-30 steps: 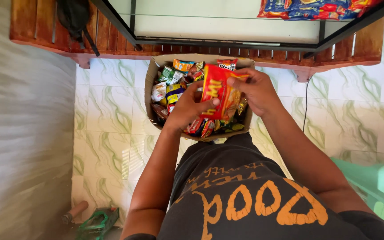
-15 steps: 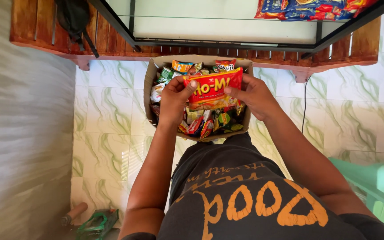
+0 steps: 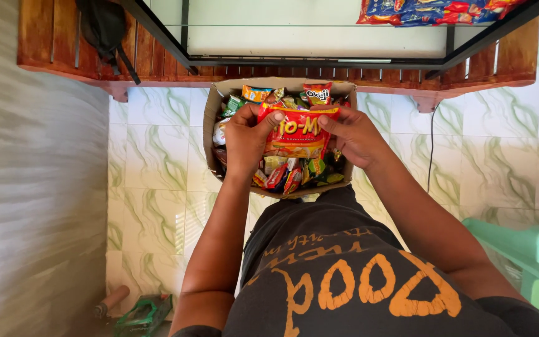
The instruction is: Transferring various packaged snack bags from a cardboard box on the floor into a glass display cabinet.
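— Both hands, what is being held by them?
— A red and yellow noodle packet [image 3: 296,130] is being gripped at its side edges, left hand [image 3: 244,140] and right hand [image 3: 352,136] closed on it.
— Where is it being held?
— Over the cardboard box [image 3: 210,122] of mixed snack packets [image 3: 291,175], which is being kept on the tiled floor [image 3: 157,168].

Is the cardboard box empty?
No, the cardboard box is filled with colourful snack packets beneath the red packet both hands hold.

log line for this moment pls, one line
left hand: holds red noodle packet | right hand: holds same packet | packet: flat, over cardboard box of snack packets | floor: tiled
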